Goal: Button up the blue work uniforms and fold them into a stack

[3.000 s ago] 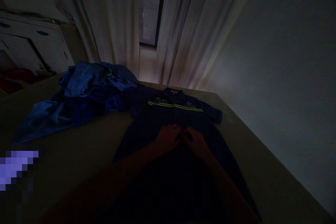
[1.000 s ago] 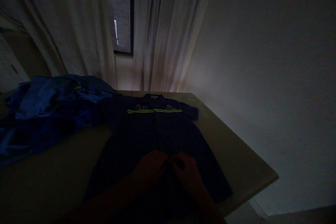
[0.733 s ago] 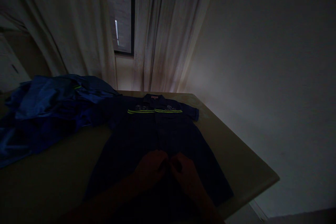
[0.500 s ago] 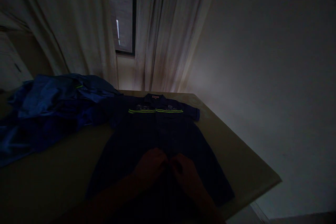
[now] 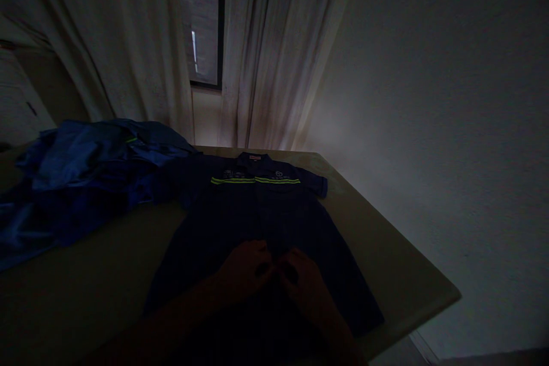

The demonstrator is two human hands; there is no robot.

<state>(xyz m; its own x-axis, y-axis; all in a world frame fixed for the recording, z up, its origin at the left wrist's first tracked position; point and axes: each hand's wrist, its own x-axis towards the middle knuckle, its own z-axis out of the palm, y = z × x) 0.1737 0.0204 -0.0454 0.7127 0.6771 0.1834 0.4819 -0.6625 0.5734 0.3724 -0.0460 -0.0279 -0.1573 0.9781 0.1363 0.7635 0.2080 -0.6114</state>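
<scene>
The shirt [image 5: 257,211] lay flat on the bench [image 5: 386,263], beside a heap of blue clothes [image 5: 86,177]. The left hand [image 5: 245,269] and right hand [image 5: 303,285] had crept lower down its front opening, each grip narrow, pinching the cloth there.

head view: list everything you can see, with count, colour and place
shirt: one, dark navy with a yellow-green stripe across the chest, laid flat on the middle of the table, collar away from the person
pile of clothes: one heap, blue, on the table left of the shirt, overlapping its sleeve
table: one, dull olive-beige, under both
curtains: two, pale, hanging behind the table
window: one, dark, in the gap between the curtains
wall: grey, on the right
left hand: on the shirt front, fingers curled
right hand: on the shirt front, fingertips close to the left hand's; too dark to tell the grip
</scene>
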